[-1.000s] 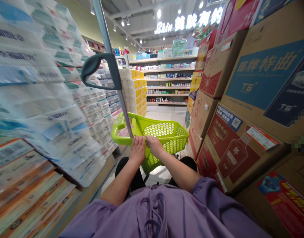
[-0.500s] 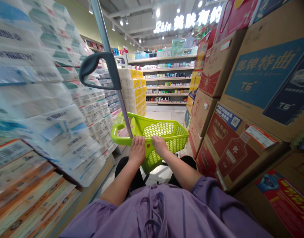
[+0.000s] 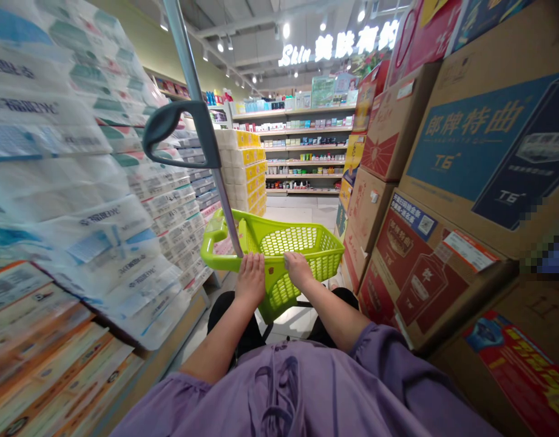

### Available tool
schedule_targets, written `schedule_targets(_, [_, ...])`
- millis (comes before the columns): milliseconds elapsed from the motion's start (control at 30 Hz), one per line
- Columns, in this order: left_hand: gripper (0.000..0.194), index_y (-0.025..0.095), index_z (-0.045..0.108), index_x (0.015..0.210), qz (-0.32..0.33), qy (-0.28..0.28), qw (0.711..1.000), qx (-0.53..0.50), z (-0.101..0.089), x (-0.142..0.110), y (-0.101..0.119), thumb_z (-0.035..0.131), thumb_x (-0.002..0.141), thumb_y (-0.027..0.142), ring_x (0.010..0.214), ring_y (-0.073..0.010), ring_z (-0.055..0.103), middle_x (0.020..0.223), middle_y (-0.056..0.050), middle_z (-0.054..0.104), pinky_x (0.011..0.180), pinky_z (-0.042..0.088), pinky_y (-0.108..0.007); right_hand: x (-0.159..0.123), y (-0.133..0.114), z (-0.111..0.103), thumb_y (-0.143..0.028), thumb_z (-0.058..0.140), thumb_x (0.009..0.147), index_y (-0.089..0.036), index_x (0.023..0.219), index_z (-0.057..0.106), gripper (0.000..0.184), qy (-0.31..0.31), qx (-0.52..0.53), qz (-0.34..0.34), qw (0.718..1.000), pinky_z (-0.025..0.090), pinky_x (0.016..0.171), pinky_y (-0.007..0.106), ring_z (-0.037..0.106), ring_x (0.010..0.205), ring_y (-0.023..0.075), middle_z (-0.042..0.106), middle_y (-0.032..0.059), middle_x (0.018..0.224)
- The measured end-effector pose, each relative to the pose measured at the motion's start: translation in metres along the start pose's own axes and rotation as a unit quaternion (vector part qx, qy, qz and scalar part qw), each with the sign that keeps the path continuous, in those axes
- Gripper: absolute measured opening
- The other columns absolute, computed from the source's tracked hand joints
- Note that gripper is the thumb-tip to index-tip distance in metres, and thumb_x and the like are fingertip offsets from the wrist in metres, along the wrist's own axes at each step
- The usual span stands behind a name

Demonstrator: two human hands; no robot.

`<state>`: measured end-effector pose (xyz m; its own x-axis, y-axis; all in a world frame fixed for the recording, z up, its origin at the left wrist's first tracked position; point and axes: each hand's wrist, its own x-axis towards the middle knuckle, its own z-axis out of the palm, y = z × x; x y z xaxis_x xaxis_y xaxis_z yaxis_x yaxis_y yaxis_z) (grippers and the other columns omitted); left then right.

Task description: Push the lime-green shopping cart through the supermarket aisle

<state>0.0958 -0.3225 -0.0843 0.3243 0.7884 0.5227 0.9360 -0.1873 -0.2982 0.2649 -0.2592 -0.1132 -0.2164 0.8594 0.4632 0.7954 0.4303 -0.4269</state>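
A bright green plastic shopping basket [image 3: 288, 297] with perforated sides stands right in front of me, tilted in the view. My left hand [image 3: 250, 279] is closed over its near rim, beside the foot of a metal pole [image 3: 224, 200]. A short way to the right, my right hand [image 3: 299, 271] has its fingers curled over the same rim, the fingertips partly hidden inside. Higher up the pole sits a grey loop handle [image 3: 183, 135], which neither hand touches. No goods show in the visible part of the basket.
Plastic-wrapped tissue packs [image 3: 110, 224] are stacked high on the left, with orange-striped packs [image 3: 56, 358] nearer. Cardboard cartons [image 3: 443, 267] line the right side. Yellow-and-white packs [image 3: 243, 164] stand ahead, before shelves [image 3: 306, 145] of small goods. A pale tiled floor [image 3: 301, 209] runs between.
My right hand has slid slightly right along the rim. The left hand keeps its place. The cartons on the right have shifted a little leftward in view.
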Motion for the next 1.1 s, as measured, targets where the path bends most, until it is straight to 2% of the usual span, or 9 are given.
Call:
schedule_targets(167, [0.052, 0.001, 0.045, 0.136, -0.012, 0.012, 1.0, 0.018, -0.001, 0.003, 0.005, 0.042, 0.088, 0.021, 0.133, -0.0327, 0.04, 0.136, -0.02, 0.052, 0.117, 0.02, -0.046, 0.006, -0.003, 0.005, -0.003, 0.047, 0.08, -0.016, 0.112, 0.061, 0.037, -0.002, -0.031, 0.014, 0.999, 0.035, 0.098, 0.033, 0.052, 0.109, 0.0216, 0.063, 0.0126, 0.115])
schedule_targets(267, [0.052, 0.001, 0.046, 0.136, 0.002, 0.015, 1.0, 0.025, -0.001, 0.002, 0.003, 0.042, 0.088, 0.022, 0.133, -0.0331, 0.041, 0.137, -0.019, 0.052, 0.116, 0.022, -0.047, 0.005, 0.0, 0.007, -0.003, 0.047, 0.081, -0.018, 0.122, 0.057, 0.044, -0.01, -0.038, -0.002, 0.999, 0.033, 0.101, 0.031, 0.049, 0.115, 0.0204, 0.06, 0.0112, 0.123])
schedule_targets(367, [0.053, 0.001, 0.045, 0.137, 0.01, 0.012, 1.0, 0.019, -0.002, 0.001, 0.0, 0.042, 0.088, 0.022, 0.133, -0.0323, 0.041, 0.137, -0.02, 0.051, 0.117, 0.022, -0.047, 0.0, 0.016, 0.001, -0.003, 0.046, 0.081, -0.02, 0.127, 0.054, 0.05, -0.019, -0.048, 0.01, 0.999, 0.03, 0.104, 0.032, 0.047, 0.119, 0.0197, 0.058, 0.01, 0.126])
schedule_targets(567, [0.055, 0.001, 0.042, 0.139, 0.013, 0.007, 1.0, 0.006, -0.005, -0.001, 0.004, 0.041, 0.088, 0.021, 0.135, -0.0309, 0.038, 0.139, -0.02, 0.049, 0.118, 0.019, -0.046, -0.01, 0.057, -0.018, -0.001, 0.045, 0.08, -0.019, 0.124, 0.057, 0.05, -0.016, -0.057, 0.076, 0.995, 0.028, 0.105, 0.034, 0.045, 0.122, 0.0217, 0.058, 0.0114, 0.128])
schedule_targets(767, [0.056, 0.004, 0.041, 0.141, 0.033, 0.019, 0.999, 0.003, -0.002, -0.006, 0.01, 0.042, 0.087, 0.019, 0.137, -0.0287, 0.037, 0.141, -0.017, 0.049, 0.118, 0.02, -0.044, -0.013, 0.072, -0.024, -0.003, 0.048, 0.078, -0.021, 0.12, 0.061, 0.048, 0.005, -0.046, 0.115, 0.992, 0.034, 0.101, 0.032, 0.048, 0.12, 0.0212, 0.059, 0.0106, 0.125])
schedule_targets(867, [0.059, 0.006, 0.039, 0.143, 0.05, 0.021, 0.998, -0.01, -0.001, -0.004, 0.009, 0.042, 0.085, 0.018, 0.136, -0.0281, 0.037, 0.142, -0.016, 0.048, 0.119, 0.019, -0.044, -0.008, 0.072, -0.023, -0.005, 0.049, 0.076, -0.018, 0.115, 0.064, 0.044, 0.024, -0.031, 0.14, 0.989, 0.039, 0.096, 0.032, 0.052, 0.116, 0.0229, 0.061, 0.0128, 0.121])
schedule_targets(933, [0.061, 0.007, 0.038, 0.144, 0.049, 0.014, 0.998, -0.022, -0.002, -0.001, 0.007, 0.043, 0.084, 0.019, 0.137, -0.0286, 0.036, 0.142, -0.017, 0.047, 0.119, 0.017, -0.045, -0.001, 0.067, -0.023, -0.008, 0.049, 0.076, -0.016, 0.107, 0.067, 0.037, 0.034, -0.017, 0.154, 0.987, 0.043, 0.091, 0.031, 0.057, 0.107, 0.0237, 0.065, 0.0135, 0.112])
schedule_targets(1000, [0.062, 0.007, 0.038, 0.143, 0.039, -0.004, 0.999, -0.033, -0.004, 0.006, 0.004, 0.045, 0.084, 0.023, 0.137, -0.0294, 0.036, 0.143, -0.017, 0.047, 0.119, 0.017, -0.046, 0.008, 0.055, -0.02, -0.01, 0.05, 0.077, -0.017, 0.104, 0.068, 0.034, 0.036, -0.002, 0.152, 0.988, 0.046, 0.083, 0.029, 0.062, 0.094, 0.022, 0.069, 0.0102, 0.1])
schedule_targets(1100, [0.061, 0.006, 0.042, 0.141, 0.021, -0.034, 0.998, -0.042, -0.007, 0.016, -0.001, 0.046, 0.084, 0.028, 0.136, -0.0299, 0.037, 0.142, -0.017, 0.048, 0.119, 0.017, -0.045, 0.017, 0.025, -0.01, -0.015, 0.05, 0.08, -0.022, 0.114, 0.061, 0.037, 0.043, 0.045, 0.112, 0.992, 0.047, 0.071, 0.024, 0.064, 0.078, 0.0165, 0.069, 0.0037, 0.091])
